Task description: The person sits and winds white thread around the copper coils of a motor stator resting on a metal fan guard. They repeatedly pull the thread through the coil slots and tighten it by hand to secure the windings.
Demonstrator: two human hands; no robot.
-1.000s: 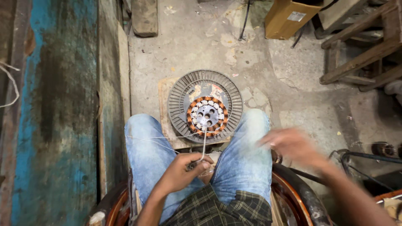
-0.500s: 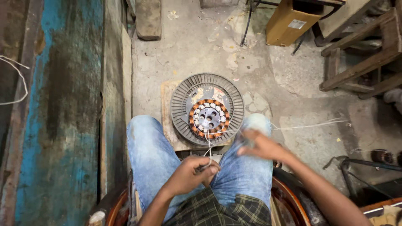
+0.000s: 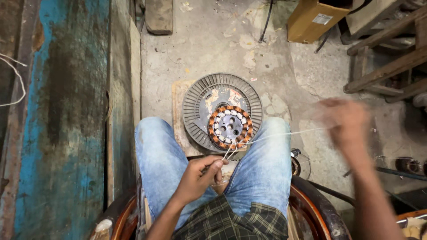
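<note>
Pinching together near the lap, the left hand (image 3: 199,178) closes its grip on the near ends of a thin white thread (image 3: 275,135), thumb pressed against the curled fingers just above the knees. From that pinch the thread runs a short way up and forward to the stator (image 3: 230,127), a ring of copper-coloured windings round a grey hub, which sits in the middle of a ribbed grey round housing (image 3: 198,104) on the concrete floor (image 3: 213,49) between the blue-jeaned legs (image 3: 158,160). A second run of the thread stretches rightward, nearly level, to the right hand (image 3: 346,122), held out well apart from the stator and blurred; whether its grip is clamped on the thread I cannot tell. The left hand is clearly nearer the windings. A cardboard box (image 3: 313,20) stands farther back.
</note>
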